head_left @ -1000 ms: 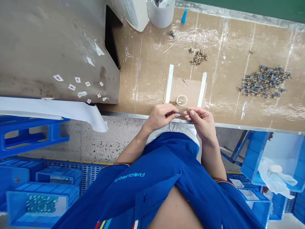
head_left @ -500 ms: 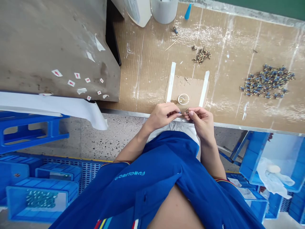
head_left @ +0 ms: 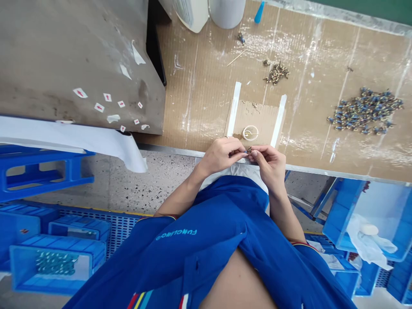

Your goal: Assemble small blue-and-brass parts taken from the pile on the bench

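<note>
Head view: a small brass-and-blue fitting (head_left: 249, 150) is being pinched between the left hand (head_left: 220, 156) and the right hand (head_left: 270, 165), just in front of a cardboard pad (head_left: 257, 122). Both grips are being kept almost closed, with the fingertips (head_left: 255, 152) meeting on the fitting, though the exact hold is too small to be made out. The hands are apparently being brought together so that so small a piece can be steadied from both sides. The pad is being fixed to the worktop (head_left: 199, 86) by two white tape strips (head_left: 234, 109), and a clear ring (head_left: 250, 133) is being kept on it, close to the fingers. Beyond the pad, a small heap of brass pieces (head_left: 277, 74) is being left, while a wider spread of blue-and-brass fittings (head_left: 365, 111) is being kept to its right, seemingly for easy picking. Blue plastic crates (head_left: 54, 268) are being stacked on the floor below and left of the pad.
</note>
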Demonstrator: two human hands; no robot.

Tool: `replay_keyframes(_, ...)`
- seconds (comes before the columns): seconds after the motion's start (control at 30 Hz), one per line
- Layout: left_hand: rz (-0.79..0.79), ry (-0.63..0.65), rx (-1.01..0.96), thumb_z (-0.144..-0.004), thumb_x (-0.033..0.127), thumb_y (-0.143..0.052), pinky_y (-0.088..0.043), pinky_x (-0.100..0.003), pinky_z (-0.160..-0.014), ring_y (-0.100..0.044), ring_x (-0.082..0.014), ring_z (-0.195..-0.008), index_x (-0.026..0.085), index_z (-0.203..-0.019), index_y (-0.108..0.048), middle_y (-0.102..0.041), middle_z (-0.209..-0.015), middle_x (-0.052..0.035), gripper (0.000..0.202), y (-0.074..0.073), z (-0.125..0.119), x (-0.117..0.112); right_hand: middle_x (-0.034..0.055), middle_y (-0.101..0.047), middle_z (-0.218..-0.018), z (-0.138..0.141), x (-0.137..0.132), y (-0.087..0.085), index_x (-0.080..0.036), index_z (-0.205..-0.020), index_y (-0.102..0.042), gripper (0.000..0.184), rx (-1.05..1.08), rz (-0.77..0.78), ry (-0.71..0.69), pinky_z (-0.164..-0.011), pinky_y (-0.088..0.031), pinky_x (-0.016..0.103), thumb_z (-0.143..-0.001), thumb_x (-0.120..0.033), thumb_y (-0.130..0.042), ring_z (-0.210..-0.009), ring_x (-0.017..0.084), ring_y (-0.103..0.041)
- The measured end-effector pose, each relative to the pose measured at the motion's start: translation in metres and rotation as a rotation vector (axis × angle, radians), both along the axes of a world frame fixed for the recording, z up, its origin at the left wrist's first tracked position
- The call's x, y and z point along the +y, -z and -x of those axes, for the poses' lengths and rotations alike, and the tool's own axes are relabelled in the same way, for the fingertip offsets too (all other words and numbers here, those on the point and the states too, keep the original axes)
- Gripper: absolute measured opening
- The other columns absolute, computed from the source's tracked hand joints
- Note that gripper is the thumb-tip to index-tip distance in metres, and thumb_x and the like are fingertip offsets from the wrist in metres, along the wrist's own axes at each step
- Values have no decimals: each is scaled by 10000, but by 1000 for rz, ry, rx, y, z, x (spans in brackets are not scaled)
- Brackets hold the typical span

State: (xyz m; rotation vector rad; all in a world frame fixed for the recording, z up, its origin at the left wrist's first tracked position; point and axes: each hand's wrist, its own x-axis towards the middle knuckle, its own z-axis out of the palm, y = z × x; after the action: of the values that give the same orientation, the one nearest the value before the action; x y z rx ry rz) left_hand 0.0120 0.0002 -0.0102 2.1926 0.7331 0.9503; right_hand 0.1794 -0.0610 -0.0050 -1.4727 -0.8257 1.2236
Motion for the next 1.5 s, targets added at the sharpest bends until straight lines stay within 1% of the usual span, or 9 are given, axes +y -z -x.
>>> replay_keyframes(0.23, -27, 6, -8, -929, 194, -676, -412, -232, -628, -547, -90, -623, 124, -773, -623, -628, -690, -2, 179, 1, 1, 2, 37, -691, -735, -1, -2, 4, -150, -849, -738, 467, -37, -4, -45, -614, -557, 194, -706, -592, -783, -638, 68, -627)
replay_keyframes(0.4, -88, 23, -30, -947, 205, -657, -408, -231, -619, -555, -91, -617, 117, -761, -616, -649, -700, -9, 210, 1, 0, 2, 40, -688, -753, -2, -3, 4, -145, -848, -734, 393, -79, -37, -81, -630, -553, 197, -765, -528, -754, -648, 66, -618)
replay_keyframes(0.57, -136, 34, 13, -984, 253, -611, -421, -246, -651, -573, -109, -645, 127, -765, -609, -662, -721, -20, 253, 4, 1, 3, 46, -703, -800, -6, -4, 3, -147, -869, -740, 319, -145, -25, -140, -658, -556, 200, -816, -460, -714, -667, 66, -625)
replay_keyframes(0.77, -132, 47, 113, -1017, 320, -554, -423, -279, -683, -573, -136, -681, 137, -774, -612, -653, -731, -35, 309, 9, 3, 3, 45, -709, -824, -9, -4, 3, -144, -870, -733, 257, -261, -55, -209, -668, -519, 189, -866, -391, -662, -699, 66, -639)
replay_keyframes(0.93, -95, 60, 95, -996, 279, -581, -418, -280, -682, -550, -136, -680, 136, -769, -606, -639, -726, -29, 270, 8, 4, 3, 43, -694, -794, -9, -2, 2, -133, -837, -714, 263, -224, -63, -244, -652, -507, 182, -861, -389, -658, -683, 61, -619)
replay_keyframes(1.1, -85, 73, 78, -959, 179, -601, -410, -271, -670, -527, -129, -668, 131, -747, -594, -628, -715, -19, 218, 6, 5, 2, 39, -689, -784, -6, -1, 1, -131, -806, -698, 221, -196, -92, -284, -648, -499, 180, -856, -337, -635, -689, 62, -619)
replay_keyframes(1.23, -103, 72, 53, -930, 143, -634, -408, -265, -657, -516, -123, -654, 123, -737, -588, -630, -707, -12, 200, 5, 4, 3, 49, -698, -815, -4, -4, 5, -135, -799, -676, 283, -203, -101, -266, -678, -516, 206, -864, -408, -649, -721, 77, -632)
replay_keyframes(1.4, -47, 61, 4, -934, 173, -659, -414, -242, -639, -528, -100, -627, 117, -771, -631, -641, -701, -12, 175, 2, 3, 4, 63, -722, -868, -8, -3, 8, -141, -858, -710, 414, -52, -77, -232, -677, -550, 199, -811, -553, -706, -724, 73, -656)
replay_keyframes(1.5, -9, 42, 3, -958, 223, -643, -412, -235, -627, -535, -95, -623, 119, -801, -655, -630, -691, -22, 188, -1, 3, 4, 51, -721, -821, -10, -1, 7, -144, -900, -729, 471, 16, -19, -208, -667, -568, 195, -756, -593, -747, -678, 63, -647)
